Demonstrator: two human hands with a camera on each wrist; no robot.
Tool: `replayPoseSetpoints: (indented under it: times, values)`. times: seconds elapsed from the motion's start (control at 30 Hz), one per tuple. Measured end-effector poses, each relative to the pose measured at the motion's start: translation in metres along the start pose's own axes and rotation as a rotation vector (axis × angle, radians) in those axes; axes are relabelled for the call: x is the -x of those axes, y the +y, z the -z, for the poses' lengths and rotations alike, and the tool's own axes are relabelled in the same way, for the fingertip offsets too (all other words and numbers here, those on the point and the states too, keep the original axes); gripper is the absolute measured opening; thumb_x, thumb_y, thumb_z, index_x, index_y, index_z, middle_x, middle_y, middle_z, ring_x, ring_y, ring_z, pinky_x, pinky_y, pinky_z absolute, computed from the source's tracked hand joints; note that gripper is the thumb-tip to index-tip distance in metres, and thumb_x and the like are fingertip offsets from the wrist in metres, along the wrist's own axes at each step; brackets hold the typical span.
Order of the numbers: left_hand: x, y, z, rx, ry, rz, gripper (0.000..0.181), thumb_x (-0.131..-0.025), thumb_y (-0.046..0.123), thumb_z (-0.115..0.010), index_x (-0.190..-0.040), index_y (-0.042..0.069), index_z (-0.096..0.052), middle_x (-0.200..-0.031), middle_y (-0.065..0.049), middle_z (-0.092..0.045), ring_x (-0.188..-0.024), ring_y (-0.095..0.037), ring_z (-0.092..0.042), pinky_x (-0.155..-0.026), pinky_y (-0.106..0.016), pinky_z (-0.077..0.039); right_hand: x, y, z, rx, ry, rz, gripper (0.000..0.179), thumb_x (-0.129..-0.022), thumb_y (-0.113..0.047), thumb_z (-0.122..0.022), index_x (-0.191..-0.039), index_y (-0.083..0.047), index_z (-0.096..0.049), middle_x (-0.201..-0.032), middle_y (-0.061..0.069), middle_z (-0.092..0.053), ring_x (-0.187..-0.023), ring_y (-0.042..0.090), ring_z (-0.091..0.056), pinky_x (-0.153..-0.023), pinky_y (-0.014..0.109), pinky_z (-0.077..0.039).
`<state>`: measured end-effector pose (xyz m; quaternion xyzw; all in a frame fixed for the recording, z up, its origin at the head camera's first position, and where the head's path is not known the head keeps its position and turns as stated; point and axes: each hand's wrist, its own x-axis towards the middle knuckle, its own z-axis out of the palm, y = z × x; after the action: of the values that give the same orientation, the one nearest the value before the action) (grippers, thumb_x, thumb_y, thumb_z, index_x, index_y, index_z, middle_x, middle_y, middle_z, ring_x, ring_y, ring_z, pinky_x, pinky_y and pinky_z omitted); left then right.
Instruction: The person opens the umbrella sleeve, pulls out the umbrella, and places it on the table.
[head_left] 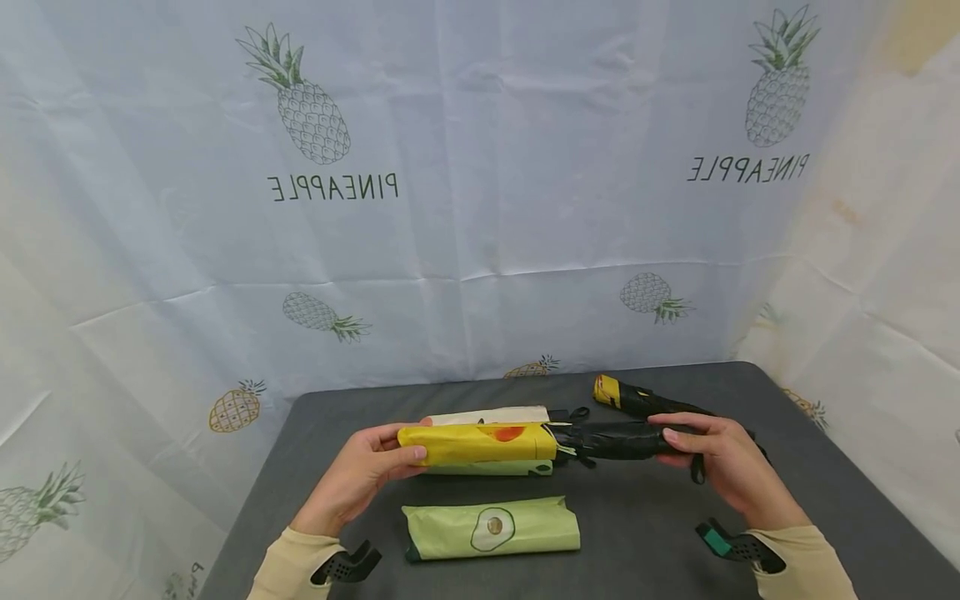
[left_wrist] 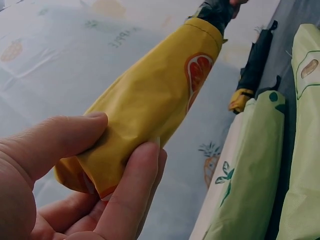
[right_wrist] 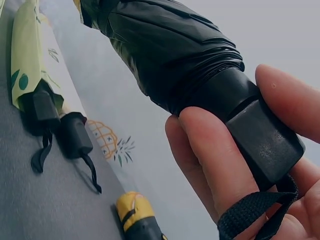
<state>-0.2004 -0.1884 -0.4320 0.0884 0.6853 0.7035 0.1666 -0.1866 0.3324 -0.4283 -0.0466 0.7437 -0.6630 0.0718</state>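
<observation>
Held level above the table is a folded black umbrella (head_left: pixel 618 440), its left part inside a yellow sleeve (head_left: pixel 468 443) with a red citrus print. My left hand (head_left: pixel 372 471) pinches the closed-looking far end of the sleeve between thumb and fingers. At the other end, my right hand (head_left: pixel 712 454) grips the umbrella's black handle (right_wrist: pixel 265 140), with the wrist strap (right_wrist: pixel 255 215) hanging by the fingers. The right wrist view shows the black folds bunched just above the handle. The sleeve covers only part of the black cloth.
A green avocado-print sleeve (head_left: pixel 525 529) lies in front on the dark table (head_left: pixel 637 542). Behind the held umbrella lie a white-sleeved umbrella (right_wrist: pixel 65 90) and a green-sleeved one (right_wrist: pixel 30 60). Another black umbrella with a yellow end (head_left: pixel 607 390) rests at the back right. Pineapple-print cloth (head_left: pixel 480 167) hangs behind.
</observation>
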Motion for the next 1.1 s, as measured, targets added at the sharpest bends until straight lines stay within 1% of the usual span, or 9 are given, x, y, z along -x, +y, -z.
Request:
replayPoseSetpoints:
  times: [0.17, 0.3, 0.37, 0.63, 0.77, 0.83, 0.93, 1.03, 1.1]
  values:
    - [-0.001, -0.001, 0.000, 0.011, 0.008, 0.000, 0.062, -0.099, 0.011, -0.080, -0.152, -0.009, -0.055, -0.140, -0.014, -0.071, -0.119, -0.024, -0.075, -0.102, -0.039, -0.065, 0.005, 0.003, 0.011, -0.005, 0.002, 0.015, 0.032, -0.110, -0.011, -0.063, -0.141, -0.013, -0.074, -0.128, -0.028, -0.069, -0.107, 0.009, -0.078, -0.092, 0.028, -0.066]
    - [-0.001, 0.000, 0.001, 0.011, 0.018, 0.006, 0.063, -0.099, 0.012, -0.081, -0.153, -0.008, -0.055, -0.137, -0.013, -0.072, -0.118, -0.023, -0.075, -0.102, -0.038, -0.065, 0.008, 0.005, 0.023, -0.038, -0.011, 0.037, 0.033, -0.111, -0.008, -0.061, -0.141, -0.014, -0.074, -0.128, -0.027, -0.070, -0.108, 0.009, -0.078, -0.092, 0.028, -0.067]
    - [-0.001, -0.001, 0.002, 0.011, 0.023, 0.007, 0.063, -0.099, 0.012, -0.081, -0.152, -0.008, -0.055, -0.136, -0.013, -0.072, -0.117, -0.023, -0.075, -0.102, -0.038, -0.065, 0.010, 0.006, 0.028, -0.068, -0.018, 0.041, 0.034, -0.111, -0.006, -0.060, -0.142, -0.011, -0.073, -0.128, -0.024, -0.072, -0.109, 0.009, -0.078, -0.093, 0.031, -0.068]
    - [-0.004, -0.005, 0.008, -0.009, 0.047, -0.004, 0.061, -0.099, 0.015, -0.081, -0.151, -0.005, -0.058, -0.148, -0.016, -0.067, -0.121, -0.024, -0.074, -0.107, -0.045, -0.063, 0.021, 0.010, 0.056, -0.127, -0.028, 0.054, 0.035, -0.113, -0.003, -0.054, -0.142, -0.011, -0.073, -0.129, -0.021, -0.073, -0.111, 0.007, -0.078, -0.092, 0.031, -0.068]
    - [-0.004, -0.006, 0.012, -0.029, 0.064, -0.007, 0.059, -0.100, 0.017, -0.080, -0.150, -0.005, -0.058, -0.142, -0.017, -0.069, -0.121, -0.024, -0.074, -0.108, -0.047, -0.062, 0.026, 0.015, 0.072, -0.164, -0.027, 0.070, 0.037, -0.113, 0.000, -0.051, -0.140, -0.012, -0.075, -0.129, -0.020, -0.074, -0.112, 0.007, -0.078, -0.092, 0.032, -0.068]
    - [-0.001, -0.006, 0.013, -0.043, 0.060, 0.003, 0.060, -0.100, 0.018, -0.080, -0.151, -0.004, -0.058, -0.140, -0.015, -0.071, -0.120, -0.023, -0.074, -0.108, -0.045, -0.062, 0.027, 0.018, 0.079, -0.182, -0.017, 0.060, 0.038, -0.113, 0.000, -0.051, -0.138, -0.014, -0.076, -0.128, -0.020, -0.075, -0.110, 0.009, -0.079, -0.092, 0.032, -0.068]
    - [0.008, -0.008, 0.015, -0.069, 0.044, 0.028, 0.062, -0.101, 0.020, -0.079, -0.153, -0.005, -0.056, -0.136, -0.012, -0.072, -0.119, -0.021, -0.075, -0.107, -0.043, -0.063, 0.028, 0.023, 0.089, -0.169, 0.012, 0.023, 0.037, -0.114, -0.002, -0.053, -0.134, -0.020, -0.079, -0.123, -0.020, -0.076, -0.105, 0.012, -0.081, -0.090, 0.028, -0.067]
    - [0.016, -0.014, 0.016, -0.080, 0.030, 0.056, 0.062, -0.102, 0.021, -0.078, -0.154, -0.005, -0.055, -0.134, -0.011, -0.074, -0.117, -0.022, -0.076, -0.106, -0.042, -0.064, 0.030, 0.027, 0.099, -0.122, 0.049, -0.038, 0.036, -0.114, -0.007, -0.054, -0.132, -0.025, -0.080, -0.119, -0.025, -0.075, -0.100, 0.014, -0.082, -0.086, 0.024, -0.066]
    - [0.019, -0.020, 0.016, -0.082, 0.025, 0.071, 0.062, -0.102, 0.021, -0.078, -0.153, -0.006, -0.056, -0.133, -0.011, -0.075, -0.116, -0.022, -0.077, -0.104, -0.041, -0.065, 0.031, 0.031, 0.106, -0.084, 0.068, -0.073, 0.035, -0.114, -0.009, -0.055, -0.133, -0.025, -0.079, -0.118, -0.028, -0.074, -0.099, 0.013, -0.082, -0.085, 0.023, -0.065]
